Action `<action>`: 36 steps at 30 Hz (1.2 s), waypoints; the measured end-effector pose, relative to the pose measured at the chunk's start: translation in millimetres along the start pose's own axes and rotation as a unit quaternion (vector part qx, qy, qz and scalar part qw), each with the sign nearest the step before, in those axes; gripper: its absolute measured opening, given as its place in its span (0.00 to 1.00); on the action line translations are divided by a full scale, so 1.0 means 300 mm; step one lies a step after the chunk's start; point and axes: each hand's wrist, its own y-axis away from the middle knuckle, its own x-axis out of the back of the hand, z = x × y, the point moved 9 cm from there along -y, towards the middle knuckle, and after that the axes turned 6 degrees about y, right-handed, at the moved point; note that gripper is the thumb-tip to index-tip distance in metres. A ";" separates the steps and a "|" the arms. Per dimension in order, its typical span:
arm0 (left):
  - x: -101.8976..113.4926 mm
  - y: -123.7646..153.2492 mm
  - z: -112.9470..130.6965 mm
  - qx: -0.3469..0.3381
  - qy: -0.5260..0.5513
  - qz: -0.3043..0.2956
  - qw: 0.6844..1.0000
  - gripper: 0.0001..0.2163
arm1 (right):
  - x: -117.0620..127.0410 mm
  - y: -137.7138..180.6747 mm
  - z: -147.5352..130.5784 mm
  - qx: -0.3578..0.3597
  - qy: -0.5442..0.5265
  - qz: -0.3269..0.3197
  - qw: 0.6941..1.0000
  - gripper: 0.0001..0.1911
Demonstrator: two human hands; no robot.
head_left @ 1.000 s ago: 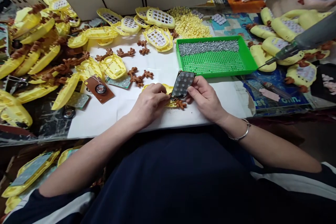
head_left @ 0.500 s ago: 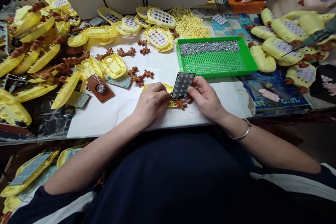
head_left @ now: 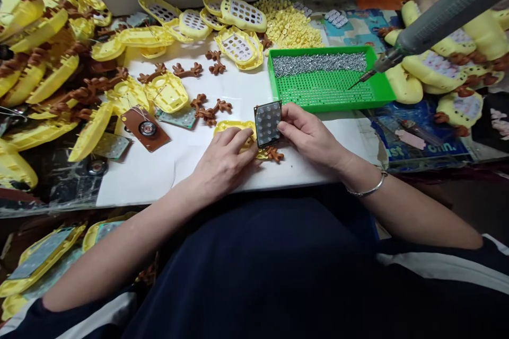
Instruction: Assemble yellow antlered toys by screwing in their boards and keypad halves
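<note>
While the right hand (head_left: 306, 131) had a dark keypad board (head_left: 269, 124) pinched at its right edge, thumb against fingers, the left hand (head_left: 225, 161) was down low over a yellow shell (head_left: 234, 126), hiding part of it. Honestly couldn't tell from my spot whether the left one was gripping anything, since its fingertips were tucked away near the board's lower corner. The hands were apart from each other, with the board tilted up between them over the shell's right side, rows of pale round spots facing the person. Small brown antlers (head_left: 275, 154) poked out just below the board, and it was all over white paper (head_left: 191, 169).

Right behind that was a green tray (head_left: 336, 105) with silver screws (head_left: 318, 64) banked along its far side. A grey screwdriver (head_left: 433, 24) slanted in from the right, tip over the tray. Past the tray lay a heap of tiny yellow caps (head_left: 294, 30). Off to the left, a brown plate (head_left: 135, 135) lay with a round speaker (head_left: 147, 128) on it, next to a big messy pile of shells (head_left: 50, 85). Yellow toys (head_left: 433, 66) were stacked on the right. Oh, and a silver bracelet (head_left: 374, 188) on the right wrist.
</note>
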 end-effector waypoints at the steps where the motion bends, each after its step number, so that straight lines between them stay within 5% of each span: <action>1: -0.004 0.006 0.001 -0.001 -0.006 -0.003 1.000 0.11 | -0.002 -0.006 -0.006 0.004 0.011 -0.009 1.000 0.04; 5: -0.014 0.025 0.002 -0.010 -0.025 -0.010 1.000 0.13 | -0.015 -0.036 -0.015 -0.007 0.033 -0.051 0.998 0.03; 12: -0.007 0.028 -0.001 -0.007 -0.052 -0.019 0.998 0.13 | -0.056 -0.062 0.016 -0.049 -0.079 -0.150 0.984 0.06; 36: -0.014 0.031 -0.018 0.015 -0.001 -0.017 1.000 0.13 | -0.069 -0.088 -0.016 -0.012 -0.038 -0.185 0.982 0.07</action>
